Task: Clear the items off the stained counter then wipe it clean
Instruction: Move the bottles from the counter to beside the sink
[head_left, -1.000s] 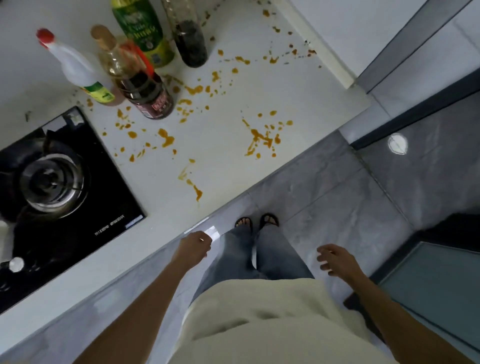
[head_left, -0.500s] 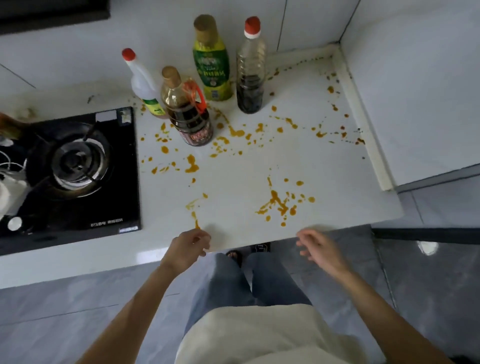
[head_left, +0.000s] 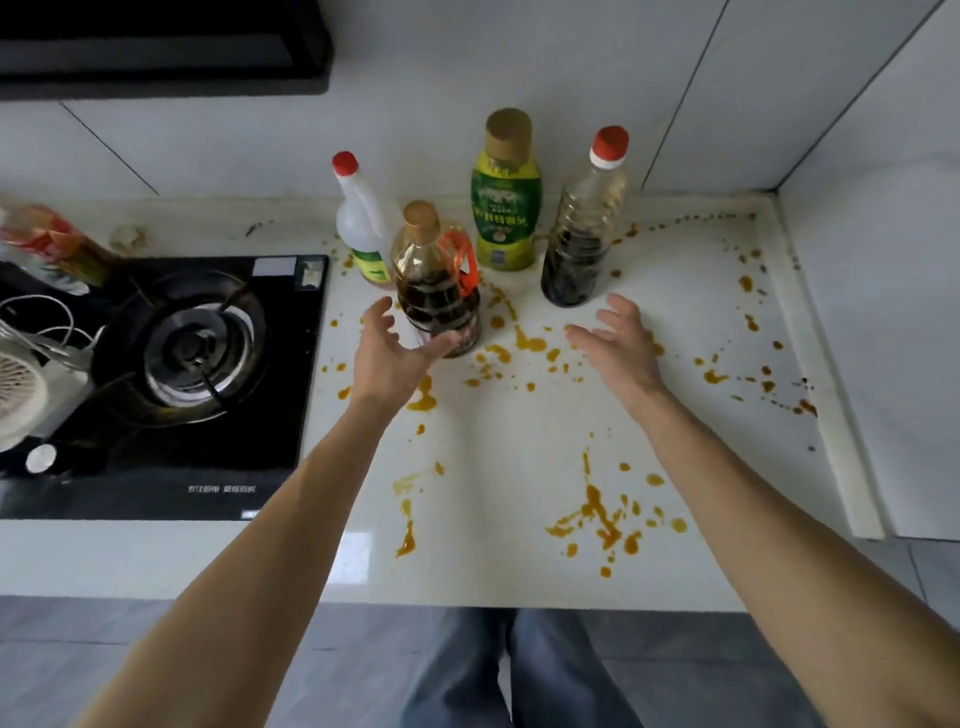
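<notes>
1. Left hand (head_left: 390, 353) spread open, empty, just beside the handled dark bottle (head_left: 435, 280); right hand (head_left: 618, 345) open, empty, near the red-capped dark bottle (head_left: 582, 234).
2. Black gas hob (head_left: 171, 384) left; white counter (head_left: 519, 431) splattered orange, tiled corner right.
3. White bottle (head_left: 361, 223) and green bottle (head_left: 505, 197) stand behind.

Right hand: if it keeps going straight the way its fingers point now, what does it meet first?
Most likely the red-capped dark sauce bottle: the open right hand points at its base, with only stained counter between. Depth is hard to judge here.
</notes>
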